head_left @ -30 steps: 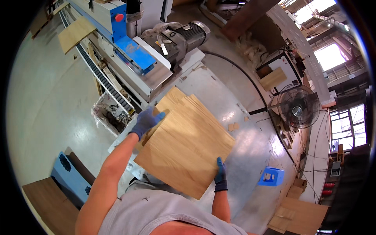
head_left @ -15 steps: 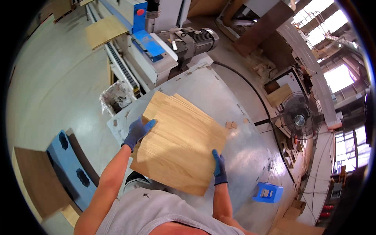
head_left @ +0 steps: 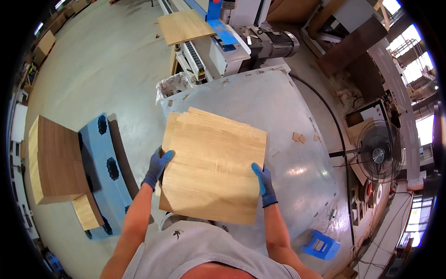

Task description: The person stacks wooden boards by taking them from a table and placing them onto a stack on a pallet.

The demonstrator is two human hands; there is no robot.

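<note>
Between my two hands is a stack of thin wood-grain boards (head_left: 213,167), light brown and roughly square, with the sheets slightly fanned at the upper left. My left hand (head_left: 159,165), in a dark blue glove, grips the left edge with its thumb on top. On the right edge my right hand (head_left: 265,182), gloved alike, holds on with the thumb over the top sheet. The fingers of both hands are hidden beneath the boards. The stack lies over the near left part of a grey metal table (head_left: 297,186); I cannot tell whether it touches the top.
Beyond the table stands a machine with a motor (head_left: 276,43) and a board (head_left: 186,26) on it. At left a blue pallet (head_left: 106,153) bears stacked brown panels (head_left: 62,160). Right are a fan (head_left: 378,151) and a blue stool (head_left: 321,245). Small scraps (head_left: 298,137) lie on the table.
My view has swung left, so the table and machine sit further right in it. The stack has turned to lie squarer to me, its sheets less fanned. Both hands keep hold.
</note>
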